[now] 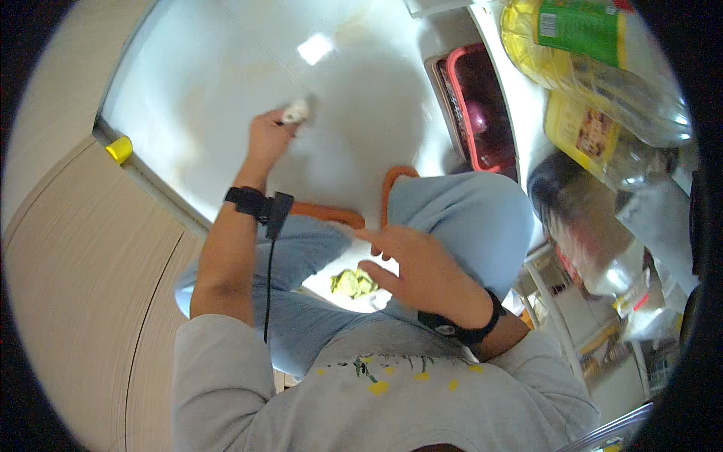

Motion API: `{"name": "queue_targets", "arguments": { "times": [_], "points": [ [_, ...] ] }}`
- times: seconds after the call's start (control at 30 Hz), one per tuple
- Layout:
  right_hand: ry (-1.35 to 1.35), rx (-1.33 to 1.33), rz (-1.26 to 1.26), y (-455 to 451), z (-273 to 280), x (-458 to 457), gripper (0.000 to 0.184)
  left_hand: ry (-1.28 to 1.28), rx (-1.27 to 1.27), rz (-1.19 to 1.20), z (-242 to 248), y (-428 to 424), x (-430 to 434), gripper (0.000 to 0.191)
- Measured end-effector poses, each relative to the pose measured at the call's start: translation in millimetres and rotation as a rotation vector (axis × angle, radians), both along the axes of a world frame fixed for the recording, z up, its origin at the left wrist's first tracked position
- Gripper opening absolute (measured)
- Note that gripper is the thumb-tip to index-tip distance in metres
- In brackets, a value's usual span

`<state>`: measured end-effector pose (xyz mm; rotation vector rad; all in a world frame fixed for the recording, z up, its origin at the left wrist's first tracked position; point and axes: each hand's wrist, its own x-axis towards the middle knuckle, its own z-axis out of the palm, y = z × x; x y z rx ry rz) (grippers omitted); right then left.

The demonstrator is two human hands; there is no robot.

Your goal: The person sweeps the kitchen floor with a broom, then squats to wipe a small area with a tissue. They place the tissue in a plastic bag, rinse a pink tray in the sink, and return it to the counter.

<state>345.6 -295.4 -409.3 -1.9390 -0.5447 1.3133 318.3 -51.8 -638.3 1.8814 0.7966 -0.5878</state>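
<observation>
My left hand [268, 135] reaches out over the pale floor [226, 73], its fingers closed on a small whitish object [296, 111] too blurred to identify. My right hand [415, 263] is held above my lap with the thumb and fingers apart and nothing seen between them. Below its fingers, between my legs, light green and pale vegetable pieces [353, 283] lie on a white surface [327, 287]. Each wrist wears a black strap; a dark device with a cable is on the left one.
A red-rimmed basket [464, 107] holding a purple round item stands at upper right. Large yellow oil bottles [570, 62], plastic bags [599, 226] and a metal rack [556, 316] line the right side. A wooden cabinet [85, 254] with a yellow corner piece [120, 150] bounds the left.
</observation>
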Motion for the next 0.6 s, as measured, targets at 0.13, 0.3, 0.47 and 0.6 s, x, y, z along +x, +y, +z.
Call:
{"name": "queue_targets", "arguments": {
  "times": [0.13, 0.3, 0.47, 0.6],
  "points": [
    [0.071, -0.126, 0.000, 1.9, 23.3, -13.7, 0.034, -0.034, -0.347, 0.476, 76.7, 33.7, -9.3, 0.018],
    [0.103, -0.189, -0.035, 9.8, 39.6, -19.8, 0.031, -0.114, -0.636, 0.911, 174.4, 49.1, -37.1, 0.025],
    [0.112, -0.316, -0.151, 13.5, 107.2, -9.4, 0.029, -0.248, -0.797, 1.195, 278.4, 44.7, -71.4, 0.021],
    [-0.119, -0.287, -0.047, 12.6, 203.3, 18.0, 0.030, -0.198, -0.824, 1.198, 374.9, 41.6, -94.0, 0.016]
  ]
}}
